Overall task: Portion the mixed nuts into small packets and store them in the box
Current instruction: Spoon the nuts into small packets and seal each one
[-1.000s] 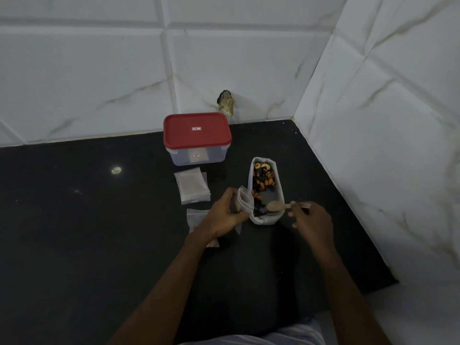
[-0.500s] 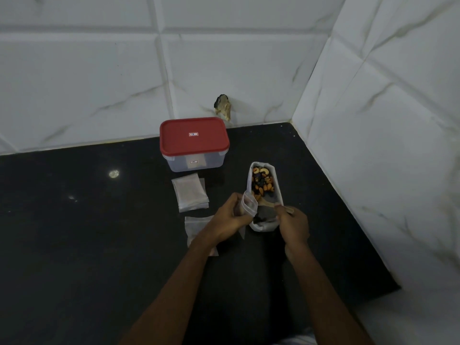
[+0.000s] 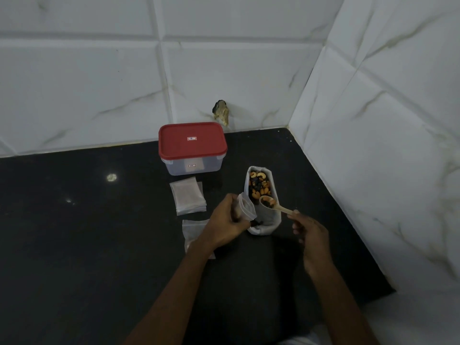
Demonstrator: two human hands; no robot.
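Note:
A white bag of mixed nuts lies open on the black counter. My left hand holds a small clear packet with its mouth open, just left of the bag. My right hand pinches the handle of a wooden spoon, whose bowl carries a few nuts above the bag, close to the packet's mouth. The clear box with a red lid stands shut behind, near the wall.
A stack of small packets lies in front of the box, and another packet lies partly under my left wrist. White tiled walls close the back and right side. The counter edge runs at the lower right.
My right hand dipped the spoon into the bag and has lifted it out loaded with nuts, bringing it beside the packet's mouth. My left hand kept the packet in place.

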